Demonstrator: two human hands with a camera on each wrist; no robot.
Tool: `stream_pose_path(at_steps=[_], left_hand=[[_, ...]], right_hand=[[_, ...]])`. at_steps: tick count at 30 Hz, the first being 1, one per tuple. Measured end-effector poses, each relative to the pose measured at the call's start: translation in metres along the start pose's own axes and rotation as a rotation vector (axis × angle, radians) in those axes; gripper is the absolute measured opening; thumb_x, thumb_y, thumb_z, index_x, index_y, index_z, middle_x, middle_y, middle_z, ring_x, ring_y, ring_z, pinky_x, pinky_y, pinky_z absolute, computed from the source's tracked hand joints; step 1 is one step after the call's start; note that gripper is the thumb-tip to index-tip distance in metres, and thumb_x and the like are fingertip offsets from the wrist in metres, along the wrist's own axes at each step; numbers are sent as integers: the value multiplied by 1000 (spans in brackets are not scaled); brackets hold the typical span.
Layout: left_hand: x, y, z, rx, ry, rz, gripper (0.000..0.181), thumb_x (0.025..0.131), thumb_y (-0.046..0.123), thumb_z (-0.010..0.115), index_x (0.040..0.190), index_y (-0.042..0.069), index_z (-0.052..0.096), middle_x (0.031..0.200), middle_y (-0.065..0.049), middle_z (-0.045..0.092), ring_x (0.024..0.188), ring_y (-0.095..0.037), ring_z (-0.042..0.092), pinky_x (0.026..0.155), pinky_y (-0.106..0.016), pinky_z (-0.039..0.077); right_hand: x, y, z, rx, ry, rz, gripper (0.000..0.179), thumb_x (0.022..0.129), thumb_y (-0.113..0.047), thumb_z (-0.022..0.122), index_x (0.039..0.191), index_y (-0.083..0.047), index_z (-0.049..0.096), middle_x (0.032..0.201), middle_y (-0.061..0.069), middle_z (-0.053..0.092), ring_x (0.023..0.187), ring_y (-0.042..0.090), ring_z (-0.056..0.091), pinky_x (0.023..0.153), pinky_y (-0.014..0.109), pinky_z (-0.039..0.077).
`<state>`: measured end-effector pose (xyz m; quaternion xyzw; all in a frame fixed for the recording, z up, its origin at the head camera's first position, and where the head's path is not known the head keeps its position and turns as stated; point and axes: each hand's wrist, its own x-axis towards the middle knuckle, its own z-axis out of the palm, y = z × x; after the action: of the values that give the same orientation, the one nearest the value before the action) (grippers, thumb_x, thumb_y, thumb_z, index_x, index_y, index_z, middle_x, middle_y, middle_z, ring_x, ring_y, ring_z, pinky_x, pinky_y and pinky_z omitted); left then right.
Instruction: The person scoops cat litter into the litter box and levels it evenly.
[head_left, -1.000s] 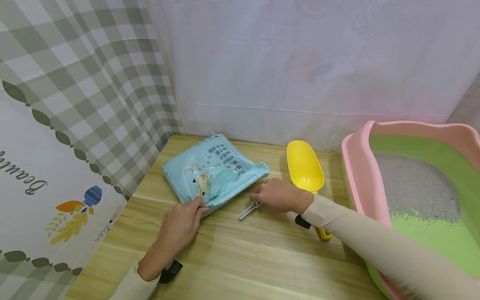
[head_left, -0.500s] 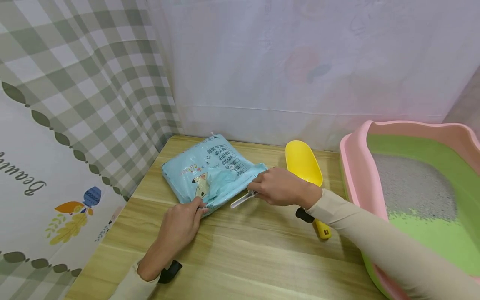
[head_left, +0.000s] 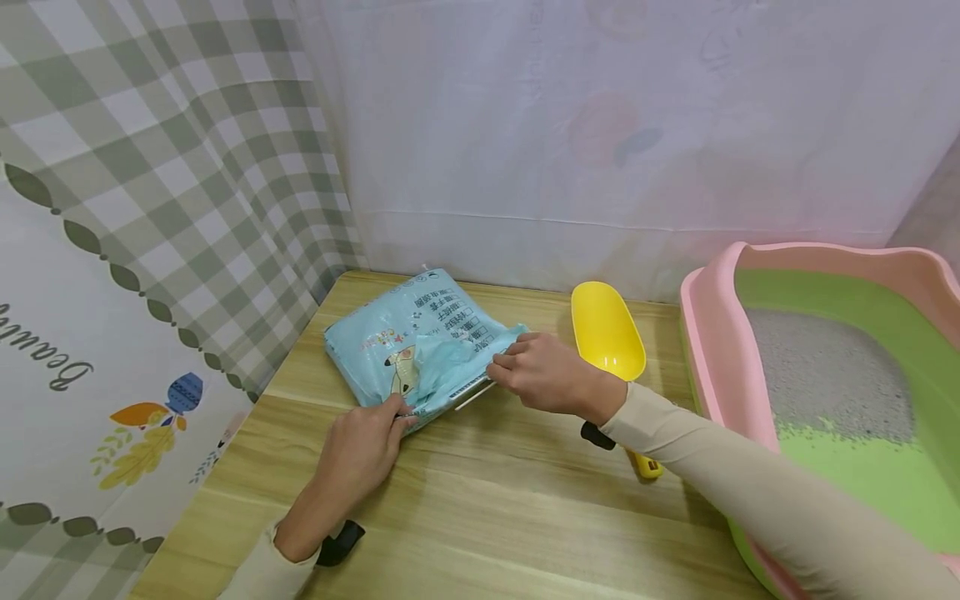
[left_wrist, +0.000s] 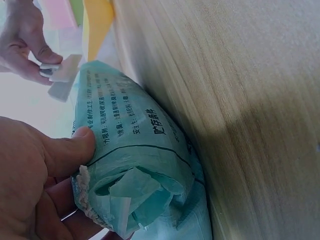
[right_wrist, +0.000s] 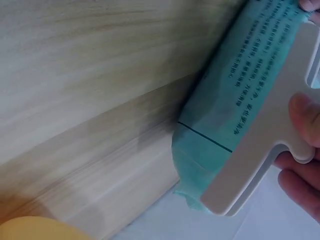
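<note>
A light blue printed plastic bag (head_left: 375,333) lies on the wooden table, its near edge rolled over. My left hand (head_left: 360,450) pinches the left end of this rolled edge between thumb and fingers, as the left wrist view also shows. With my right hand (head_left: 551,379) I hold a white bag clip (right_wrist: 260,130) by its short grip tabs. In the right wrist view the clip's long bar overlaps the bag's rolled edge. In the head view my right fingers cover most of the clip, and only a thin strip of it shows beside the bag.
Right of the bag lies a yellow scoop (head_left: 607,329), its handle partly behind my right wrist. Farther right stands a pink and green litter box (head_left: 731,342) with grey litter (head_left: 832,367) inside, and my right sleeve passes over its near side. Fabric hangs behind and to the left.
My right hand has lifted the clip off the table and brought it left and up to the bag's rolled edge. My left hand stays at its corner.
</note>
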<state>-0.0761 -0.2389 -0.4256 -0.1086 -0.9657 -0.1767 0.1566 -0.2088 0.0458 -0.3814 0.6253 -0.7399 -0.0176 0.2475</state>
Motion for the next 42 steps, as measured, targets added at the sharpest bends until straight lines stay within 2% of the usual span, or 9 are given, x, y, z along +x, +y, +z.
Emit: stream_pose_path(at_steps=[9,11,20,26,30,33,35,38,42], left_hand=[[-1,2,0,1,-5,-4,17,96,17,85,92,12,70,66,-2,63,55,-14,54,50,-41,46],[-1,2,0,0,-4,-4,17,96,17,85,91,12,70,66,-3,63,55,-15,54,50,-41,47],[-4,2,2,7,1,-2,17,96,18,85,92,13,70,63,-1,60,54,-16,54,49,-41,46],[-2,2,6,7,-4,7,15,96,18,85,94,14,72,67,-3,65,55,-18,58,50,-42,47],[4,2,7,-5,-18,19,14,95,17,87,95,14,74,61,0,60,54,-13,51,50,-40,45],[6,2,7,-15,-38,21,16,92,16,90,96,14,75,62,0,61,54,-12,50,51,-39,46],[8,3,6,-14,-51,23,19,90,16,93,97,15,75,69,-2,69,58,-14,56,53,-41,50],[8,3,3,-1,-67,22,24,86,17,96,97,15,75,84,-5,76,70,-21,69,60,-46,56],[7,3,-2,24,-64,46,30,80,13,99,98,13,75,98,-8,78,89,-29,76,72,-50,61]], right_hand=[[3,-3,6,-60,-7,-25,15,96,-1,73,89,-11,64,75,-3,62,70,15,64,68,27,53],[4,-4,9,-63,-1,-28,17,95,1,71,86,-11,63,71,-4,56,67,15,61,66,27,50],[11,-9,26,-44,-16,-31,15,95,2,68,87,-10,66,70,-3,56,66,16,60,70,28,51],[5,-11,33,-15,5,-4,8,99,-4,73,94,-9,71,80,-2,72,73,16,68,74,31,56],[-1,-12,36,22,8,35,5,100,-8,78,99,-7,74,92,1,80,84,18,75,80,34,61],[-3,-14,33,54,-32,69,7,100,-10,80,103,-6,75,96,2,80,89,18,76,84,33,62],[-5,-14,26,70,-71,97,11,99,-11,82,107,-7,76,100,2,80,92,18,76,85,32,62],[-7,-14,10,111,-105,131,24,95,-14,87,114,-6,76,108,3,80,98,20,75,85,31,62],[-17,-12,-17,172,-110,181,37,92,-18,91,121,-3,75,116,7,79,105,24,76,88,36,62]])
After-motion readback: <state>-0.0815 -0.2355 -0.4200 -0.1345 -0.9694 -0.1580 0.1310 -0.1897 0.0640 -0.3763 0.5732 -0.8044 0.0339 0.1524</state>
